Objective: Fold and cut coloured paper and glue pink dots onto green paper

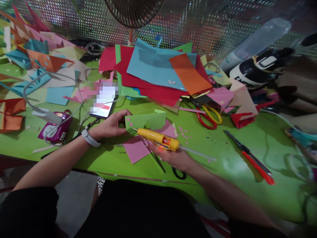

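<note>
My left hand (pixel 115 125) grips the left end of a light green paper piece (pixel 148 121), which has small pink squares on its left end. In my right hand (pixel 173 158) is a yellow glue gun (pixel 158 138) with a clear glue stick (pixel 198 153) sticking out of its back. Its metal nozzle points left, close to the green paper's lower edge; whether they touch I cannot tell. Below the gun lies a pink paper square (pixel 136 150). Dark-handled scissors (pixel 178 173) lie partly hidden under my right hand. Tiny pink paper bits (pixel 183 132) are scattered to the right.
Stacked coloured sheets (pixel 153 71) lie at the back, below a fan (pixel 133 10). Red-and-yellow scissors (pixel 209 115) and a red cutter knife (pixel 252 160) lie to the right. A phone (pixel 104 102), a purple device with a cable (pixel 55 127) and folded paper shapes (pixel 42 59) occupy the left.
</note>
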The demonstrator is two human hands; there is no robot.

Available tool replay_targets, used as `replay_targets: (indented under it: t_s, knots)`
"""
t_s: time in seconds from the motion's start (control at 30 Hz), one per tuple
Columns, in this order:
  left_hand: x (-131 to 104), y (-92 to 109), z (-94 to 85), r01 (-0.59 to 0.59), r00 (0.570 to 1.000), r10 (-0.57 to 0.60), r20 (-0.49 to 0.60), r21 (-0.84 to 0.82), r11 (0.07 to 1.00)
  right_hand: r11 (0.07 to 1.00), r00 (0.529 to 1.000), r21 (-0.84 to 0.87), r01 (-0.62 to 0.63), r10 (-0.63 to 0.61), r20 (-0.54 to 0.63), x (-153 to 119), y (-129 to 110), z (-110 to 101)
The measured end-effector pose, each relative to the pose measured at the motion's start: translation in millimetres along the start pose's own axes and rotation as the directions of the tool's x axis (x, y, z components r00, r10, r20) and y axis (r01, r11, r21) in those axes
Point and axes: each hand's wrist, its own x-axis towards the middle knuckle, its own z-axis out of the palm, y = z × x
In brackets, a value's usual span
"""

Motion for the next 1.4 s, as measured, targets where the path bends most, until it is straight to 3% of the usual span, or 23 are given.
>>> replay_targets:
  t_s: [0.8, 1.4]
  knots:
    - [-0.7, -2.6, -0.1, 0.000, 1.000, 0.000, -0.004, 0.007, 1.000, 0.999, 0.999, 0.017, -0.051, 0.051, -0.004, -3.7, 4.9, 0.7]
    - [-0.8, -1.2, -0.9, 0.011, 1.000, -0.011, 0.009, 0.016, 1.000, 0.999, 1.000, -0.040, 0.014, -0.015, -0.025, -2.4, 10.9, 1.1]
